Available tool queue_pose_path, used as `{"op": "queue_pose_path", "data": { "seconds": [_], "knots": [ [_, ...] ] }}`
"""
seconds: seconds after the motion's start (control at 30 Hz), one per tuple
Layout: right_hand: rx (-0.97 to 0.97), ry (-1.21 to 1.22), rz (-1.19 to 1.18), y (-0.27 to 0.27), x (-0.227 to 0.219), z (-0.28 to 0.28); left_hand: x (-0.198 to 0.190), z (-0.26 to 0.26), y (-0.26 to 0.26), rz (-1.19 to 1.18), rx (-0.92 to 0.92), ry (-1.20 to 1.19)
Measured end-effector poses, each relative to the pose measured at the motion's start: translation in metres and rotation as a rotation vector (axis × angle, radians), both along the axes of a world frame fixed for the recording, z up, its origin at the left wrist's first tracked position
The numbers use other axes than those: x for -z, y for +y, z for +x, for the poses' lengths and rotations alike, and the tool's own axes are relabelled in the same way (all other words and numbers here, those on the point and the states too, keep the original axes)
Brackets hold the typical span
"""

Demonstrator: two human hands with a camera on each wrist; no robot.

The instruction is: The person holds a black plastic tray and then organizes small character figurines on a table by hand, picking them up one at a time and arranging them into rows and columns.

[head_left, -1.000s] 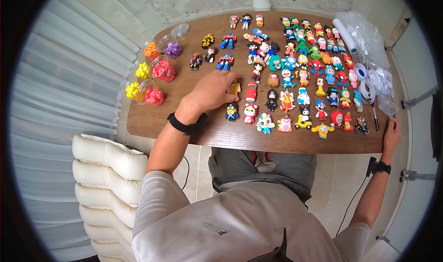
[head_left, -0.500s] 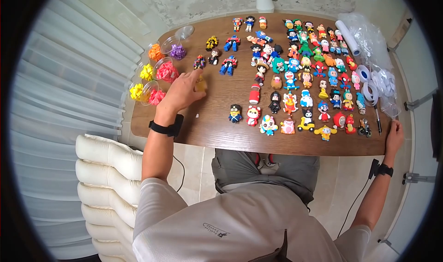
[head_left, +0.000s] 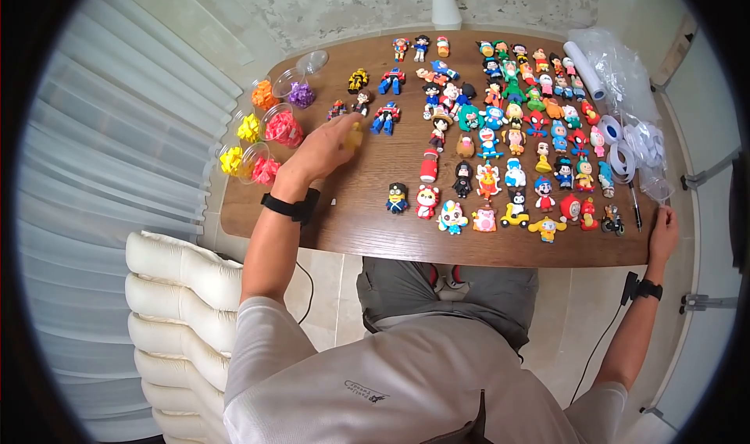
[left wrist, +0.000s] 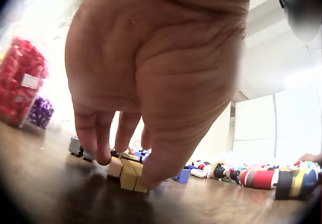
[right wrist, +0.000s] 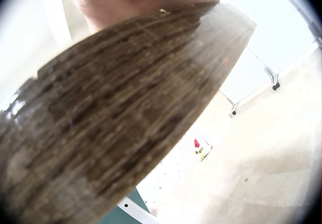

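Note:
My left hand (head_left: 326, 148) pinches a small yellow toy figure (left wrist: 132, 174) between thumb and fingers, low over the tabletop. In the head view most of the figure (head_left: 355, 137) is hidden by the hand. Just beyond the fingertips are a dark red-and-orange robot figure (head_left: 337, 109) and a dark-haired figure (head_left: 362, 102). A red-and-blue robot figure (head_left: 386, 119) lies to their right. At the table's right front corner, my right hand (head_left: 663, 233) rests against the edge, holding no object that shows.
Tubs of red (head_left: 283, 127), purple (head_left: 300, 94) and yellow (head_left: 231, 160) pieces stand at the left. Many toy figures lie in rows across the middle and right. Plastic bags (head_left: 621, 65), a white roll (head_left: 584, 70), tape (head_left: 621, 161) and a pen (head_left: 635, 208) are along the right edge.
My left hand has carried the yellow figure leftward from beside the minion figure, then slightly right, close to the dark robot figure. My right hand has stayed at the table corner.

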State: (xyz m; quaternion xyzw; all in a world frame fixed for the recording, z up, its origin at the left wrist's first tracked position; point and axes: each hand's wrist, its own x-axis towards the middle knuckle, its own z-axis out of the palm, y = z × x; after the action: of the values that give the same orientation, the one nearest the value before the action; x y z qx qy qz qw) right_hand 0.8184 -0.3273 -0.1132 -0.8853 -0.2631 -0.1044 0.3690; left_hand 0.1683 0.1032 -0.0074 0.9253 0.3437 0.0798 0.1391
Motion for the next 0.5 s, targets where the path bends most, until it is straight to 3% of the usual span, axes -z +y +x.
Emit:
{"op": "queue_pose_path", "data": {
  "seconds": [0.1,0.2,0.33,0.43,0.5],
  "knots": [
    [-0.012,-0.034,0.027,0.001,0.002,0.0,0.001,-0.001,0.002,0.024,0.059,0.026],
    [-0.015,-0.04,0.018,0.0,0.001,0.002,-0.003,0.003,-0.006,0.022,0.0,0.019],
    [-0.006,0.013,0.042,0.002,0.001,0.0,-0.022,0.013,-0.034,0.314,0.005,0.111],
    [-0.008,0.018,0.048,0.002,0.0,0.0,-0.04,0.024,-0.059,0.029,0.104,0.109],
    [-0.021,0.03,0.064,0.002,0.0,0.0,-0.04,0.03,-0.074,-0.01,0.164,0.062]
  ]
}}
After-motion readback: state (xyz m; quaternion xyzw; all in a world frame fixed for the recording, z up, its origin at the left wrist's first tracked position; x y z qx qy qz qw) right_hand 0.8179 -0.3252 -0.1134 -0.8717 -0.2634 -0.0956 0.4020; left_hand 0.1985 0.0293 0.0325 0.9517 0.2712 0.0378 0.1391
